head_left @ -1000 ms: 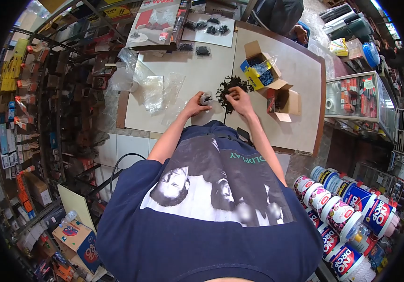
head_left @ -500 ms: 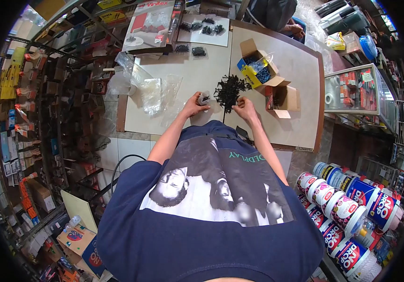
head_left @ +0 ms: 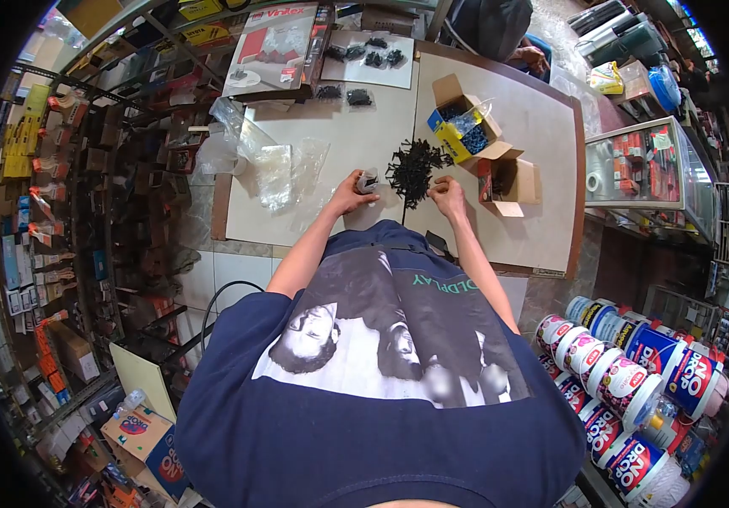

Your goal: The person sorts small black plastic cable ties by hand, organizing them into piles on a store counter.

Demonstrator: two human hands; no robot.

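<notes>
The person's left hand [head_left: 352,195] is curling its thumb and fingers partway round a small clear bag [head_left: 368,179], holding it just left of a pile of black screws [head_left: 415,171] on the table [head_left: 534,110]. Dark pieces are showing inside the bag; its mouth seems to be facing upward, though its long axis is too hard to make out. The right hand [head_left: 446,193] is resting just beside the pile's near right edge, thumb and fingertips drawn nearly together; whether they are pinching a screw cannot be told. The screws are lying loosely, their long axes crossing in many directions, some at the rim pointing outward. An open yellow and blue box [head_left: 449,142] is standing slantwise beyond the right hand, and an open brown box [head_left: 528,181] is sitting to its right. Flat plastic bags [head_left: 275,179] are lying to the left.
</notes>
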